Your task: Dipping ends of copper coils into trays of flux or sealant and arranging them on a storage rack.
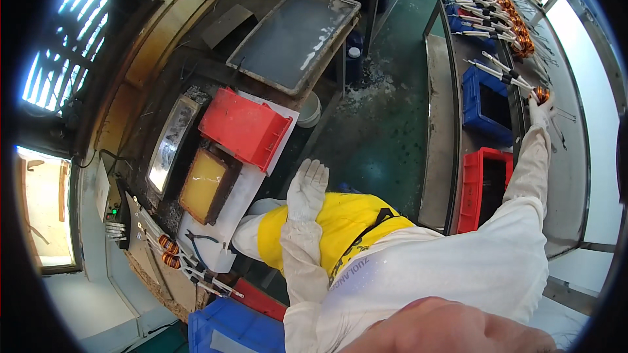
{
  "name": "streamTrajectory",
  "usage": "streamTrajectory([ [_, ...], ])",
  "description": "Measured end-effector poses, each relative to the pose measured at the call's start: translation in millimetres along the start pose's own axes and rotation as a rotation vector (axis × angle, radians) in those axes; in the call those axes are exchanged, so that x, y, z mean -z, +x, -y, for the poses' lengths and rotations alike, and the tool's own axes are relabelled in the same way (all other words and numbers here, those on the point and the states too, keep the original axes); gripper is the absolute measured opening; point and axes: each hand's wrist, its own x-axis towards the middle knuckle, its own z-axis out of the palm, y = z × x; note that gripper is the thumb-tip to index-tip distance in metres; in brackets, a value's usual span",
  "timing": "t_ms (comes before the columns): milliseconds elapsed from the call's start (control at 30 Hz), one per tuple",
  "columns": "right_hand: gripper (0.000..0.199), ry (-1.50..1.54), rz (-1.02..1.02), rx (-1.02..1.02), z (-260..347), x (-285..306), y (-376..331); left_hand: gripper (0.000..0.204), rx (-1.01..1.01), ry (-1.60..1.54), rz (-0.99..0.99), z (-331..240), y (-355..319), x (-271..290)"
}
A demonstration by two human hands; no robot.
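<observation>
In a white glove, my right hand (540, 112) reaches out to the rack at the far right. Its fingers close round a copper wire coil (541, 94) whose white-sleeved leads (500, 73) point to the left, over a blue bin. My left hand (307, 189), also gloved, is held in front of the yellow apron (356, 219) with its fingers stretched out and nothing in it. A red plastic bin (243, 127) lies on the bench beyond that hand. More copper coils (520, 33) with white leads line the rack's top past my right hand.
Left bench: a trough with shiny metal-like surface (171, 147), a pan of yellowish material (203, 184), pliers (199, 242), two copper coils (169, 252) and a large grey tray (294, 39). Blue bin (487, 104) and red bin (484, 189) sit on the rack's lower shelf.
</observation>
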Motion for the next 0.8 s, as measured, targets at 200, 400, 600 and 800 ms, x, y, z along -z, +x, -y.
streamTrajectory([
  [200,0.097,0.101,-0.007,-0.097,35.8,-0.7,-10.4,0.035,-0.027,0.01,0.015,-3.0,-3.4,6.6],
  [400,0.089,0.249,-0.068,-0.196,56.0,-17.9,15.7,0.035,-0.022,0.01,-0.017,2.2,-1.3,-2.2],
  [600,0.086,0.277,-0.079,-0.237,107.7,-61.4,18.9,0.037,-0.045,0.047,-0.079,1.3,-3.4,-3.9],
  [800,0.08,0.347,-0.115,0.048,94.8,-108.4,66.3,0.038,-0.062,0.054,-0.152,0.8,2.7,-7.6],
])
